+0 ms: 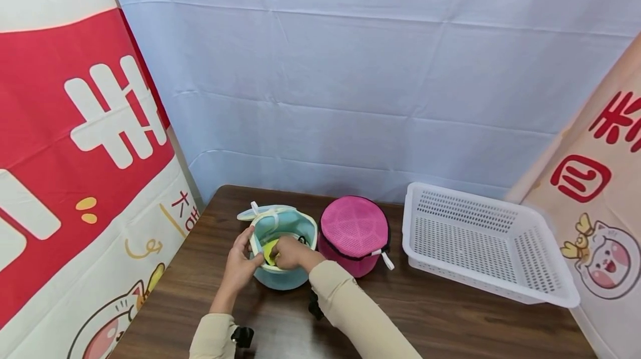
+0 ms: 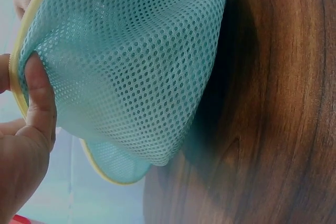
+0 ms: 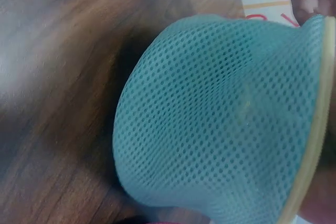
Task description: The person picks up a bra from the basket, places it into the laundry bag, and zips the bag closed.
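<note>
A light blue mesh laundry bag (image 1: pixel 281 280) with a pale yellow zip edge stands on the table, its round lid (image 1: pixel 274 212) folded back. My left hand (image 1: pixel 240 263) pinches the left side of its rim, thumb on the mesh and fingers across the edge, as the left wrist view shows. My right hand (image 1: pixel 291 253) reaches down inside the bag, its curled fingers on a bright yellow-green item (image 1: pixel 269 251). Something small and dark (image 1: pixel 302 240) lies at the bag's inner right side. In the right wrist view the mesh wall (image 3: pixel 210 119) hides most of that hand.
A pink mesh bag (image 1: pixel 354 225), its lid in place, stands right beside the blue one. Farther right sits a white perforated plastic basket (image 1: pixel 466 239). Under them is a dark wooden table (image 1: pixel 450 314), with printed cloth hangings at both sides and a pale blue sheet behind.
</note>
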The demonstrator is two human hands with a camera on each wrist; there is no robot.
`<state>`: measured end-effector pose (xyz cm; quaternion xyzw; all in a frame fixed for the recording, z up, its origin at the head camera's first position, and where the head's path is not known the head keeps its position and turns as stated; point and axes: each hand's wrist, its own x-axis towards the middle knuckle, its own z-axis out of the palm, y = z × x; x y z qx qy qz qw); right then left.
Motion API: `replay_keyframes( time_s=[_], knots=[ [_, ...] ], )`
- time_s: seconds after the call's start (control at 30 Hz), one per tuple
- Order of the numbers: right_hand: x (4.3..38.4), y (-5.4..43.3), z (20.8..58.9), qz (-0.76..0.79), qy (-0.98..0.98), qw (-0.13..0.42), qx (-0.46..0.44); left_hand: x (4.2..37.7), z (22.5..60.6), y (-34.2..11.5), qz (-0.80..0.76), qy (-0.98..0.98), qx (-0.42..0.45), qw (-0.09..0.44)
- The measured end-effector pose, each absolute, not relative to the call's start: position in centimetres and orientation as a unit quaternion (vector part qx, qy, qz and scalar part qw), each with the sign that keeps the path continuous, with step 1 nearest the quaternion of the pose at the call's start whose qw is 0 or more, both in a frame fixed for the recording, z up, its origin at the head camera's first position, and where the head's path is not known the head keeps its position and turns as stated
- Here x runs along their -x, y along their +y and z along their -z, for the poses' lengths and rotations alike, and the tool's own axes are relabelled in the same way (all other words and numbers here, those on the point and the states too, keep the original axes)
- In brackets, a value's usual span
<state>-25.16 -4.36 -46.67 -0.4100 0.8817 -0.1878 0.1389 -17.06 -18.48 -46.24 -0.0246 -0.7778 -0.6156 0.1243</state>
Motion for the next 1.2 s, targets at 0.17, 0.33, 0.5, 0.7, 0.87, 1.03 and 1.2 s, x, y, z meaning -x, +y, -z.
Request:
replay_keyframes(
  time_s=[0.17,0.33,0.5,0.7,0.87,1.03,1.2],
  knots=[
    [24.0,-3.7,45.9,0.224,0.88,0.123,0.401,17.3,48.0,-19.2,0.599,-0.792,0.018,0.119],
    [23.3,-3.4,45.5,0.247,0.877,0.105,0.399,17.2,47.9,-19.7,0.589,-0.798,0.021,0.124],
    [22.9,-3.1,45.4,0.245,0.881,0.081,0.396,16.5,46.6,-19.4,0.582,-0.805,0.024,0.112],
    [22.8,-2.2,45.0,0.247,0.888,0.036,0.387,17.1,47.8,-20.3,0.58,-0.806,0.039,0.111],
    [23.5,-1.8,44.7,0.277,0.887,0.008,0.37,18.1,49.9,-21.4,0.575,-0.81,0.031,0.115],
    [24.7,-2.0,44.4,0.307,0.884,-0.032,0.351,18.4,50.3,-21.6,0.58,-0.805,0.042,0.117],
    [26.1,-2.1,44.6,0.338,0.886,-0.027,0.316,18.6,50.3,-21.6,0.586,-0.8,0.047,0.118]
  ],
)
